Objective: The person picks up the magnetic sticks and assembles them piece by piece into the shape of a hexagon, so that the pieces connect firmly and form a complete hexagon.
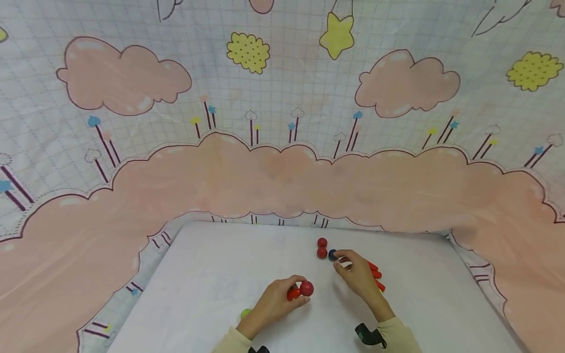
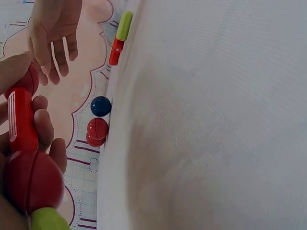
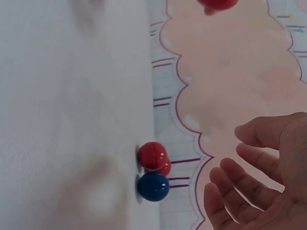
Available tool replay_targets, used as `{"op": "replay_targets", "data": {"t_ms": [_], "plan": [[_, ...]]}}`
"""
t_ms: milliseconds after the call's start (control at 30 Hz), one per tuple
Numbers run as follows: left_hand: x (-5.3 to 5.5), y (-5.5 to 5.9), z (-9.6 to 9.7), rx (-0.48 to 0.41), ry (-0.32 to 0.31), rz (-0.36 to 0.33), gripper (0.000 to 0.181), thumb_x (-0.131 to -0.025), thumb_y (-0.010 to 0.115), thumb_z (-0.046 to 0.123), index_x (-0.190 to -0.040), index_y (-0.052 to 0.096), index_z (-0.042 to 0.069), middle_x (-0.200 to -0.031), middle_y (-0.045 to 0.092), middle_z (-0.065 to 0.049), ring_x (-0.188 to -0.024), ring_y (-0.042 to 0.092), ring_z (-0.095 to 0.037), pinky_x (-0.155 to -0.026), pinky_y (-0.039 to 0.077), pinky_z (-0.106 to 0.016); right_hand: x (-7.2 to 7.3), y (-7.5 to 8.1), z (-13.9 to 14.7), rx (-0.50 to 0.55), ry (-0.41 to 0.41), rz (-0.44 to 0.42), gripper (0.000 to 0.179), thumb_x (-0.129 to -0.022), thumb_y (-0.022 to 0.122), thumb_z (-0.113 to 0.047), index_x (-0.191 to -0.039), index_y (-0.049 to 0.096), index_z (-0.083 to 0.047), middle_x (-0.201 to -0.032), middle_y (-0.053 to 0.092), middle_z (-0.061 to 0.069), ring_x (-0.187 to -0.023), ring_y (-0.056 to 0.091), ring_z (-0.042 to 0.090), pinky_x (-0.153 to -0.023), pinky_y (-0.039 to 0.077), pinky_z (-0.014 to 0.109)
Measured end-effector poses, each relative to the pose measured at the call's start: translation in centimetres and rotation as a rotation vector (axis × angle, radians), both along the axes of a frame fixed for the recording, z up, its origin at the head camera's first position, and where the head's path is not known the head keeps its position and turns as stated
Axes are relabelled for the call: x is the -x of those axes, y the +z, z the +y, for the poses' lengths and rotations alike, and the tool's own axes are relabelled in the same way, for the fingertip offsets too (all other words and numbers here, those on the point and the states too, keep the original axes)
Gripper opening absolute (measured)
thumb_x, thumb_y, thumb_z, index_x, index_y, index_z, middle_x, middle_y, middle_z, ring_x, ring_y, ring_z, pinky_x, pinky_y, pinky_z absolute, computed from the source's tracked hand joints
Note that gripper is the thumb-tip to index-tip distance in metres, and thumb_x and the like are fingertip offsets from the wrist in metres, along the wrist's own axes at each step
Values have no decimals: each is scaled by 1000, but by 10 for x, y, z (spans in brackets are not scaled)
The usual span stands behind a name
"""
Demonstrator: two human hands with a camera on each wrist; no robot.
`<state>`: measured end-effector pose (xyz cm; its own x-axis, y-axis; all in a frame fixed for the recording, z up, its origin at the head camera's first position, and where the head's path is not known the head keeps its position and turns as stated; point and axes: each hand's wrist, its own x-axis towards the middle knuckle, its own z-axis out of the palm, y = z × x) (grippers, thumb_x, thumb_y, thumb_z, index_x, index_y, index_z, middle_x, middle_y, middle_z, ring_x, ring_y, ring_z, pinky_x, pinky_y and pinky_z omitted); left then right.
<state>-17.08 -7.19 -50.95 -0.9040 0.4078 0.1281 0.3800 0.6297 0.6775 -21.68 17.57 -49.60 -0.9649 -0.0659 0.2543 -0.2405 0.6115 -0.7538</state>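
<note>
Blue ball point(image 1: 331, 255) and red balls point(image 1: 322, 252) block just past the right fingertips point(image 1: 339, 254); sticks point(image 1: 376, 274) lie rightward; between these fingertips and the left hand point(image 1: 279, 298), bare table point(image 1: 324, 279).

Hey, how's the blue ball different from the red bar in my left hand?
The blue ball is round, while the red bar is long and narrow. The ball is dark blue; the bar is bright red. The ball rests on the white table, whereas your left hand grips the bar. Both have red balls next to them.
</note>
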Motion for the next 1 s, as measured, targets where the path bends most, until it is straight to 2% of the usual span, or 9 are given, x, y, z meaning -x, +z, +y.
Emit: {"op": "replay_targets", "data": {"t_ms": [267, 400, 667, 833, 1000], "plan": [[0, -2, 1, 4, -11, -1, 40, -87, 73, 43, -121, 62, 27, -92, 66, 13, -79, 50, -1, -71, 45, -19, 18, -8, 5, -52, -46, -60, 30, -88, 70, -11, -117, 65, -6, -118, 66, 14, -105, 62, 28, -83, 55, 36], [-1, -3, 1, 3, -8, -6, 39, -87, 72, 43, -121, 62, 28, -93, 66, 13, -80, 50, -1, -71, 45, -19, 27, -11, 6, -49, -61, -64, 31, -88, 70, -10, -117, 65, -4, -118, 65, 17, -105, 62, 32, -84, 55, 43], [-3, -4, -1, -2, -4, -7, 39, -87, 72, 42, -121, 62, 27, -93, 66, 12, -79, 50, -2, -71, 45, -20, 43, -21, 5, -57, -90, -146, 35, -90, 67, -13, -124, 62, -7, -126, 60, 16, -113, 58, 32, -87, 54, 45], [-4, -5, -2, 1, 1, -10, 39, -87, 72, 43, -121, 62, 28, -94, 67, 13, -80, 50, -2, -72, 46, -20, 48, -26, 5, -74, -82, -169, 37, -89, 67, -13, -125, 61, -6, -128, 59, 17, -114, 58, 33, -87, 54, 46], [-3, -2, -5, -8, 2, 4, 37, -87, 72, 43, -120, 62, 29, -92, 66, 13, -80, 50, -2, -72, 45, -19, 50, -23, 7, -104, -77, -165, 38, -89, 68, -15, -126, 61, -6, -128, 59, 17, -114, 57, 34, -89, 52, 48]]}}
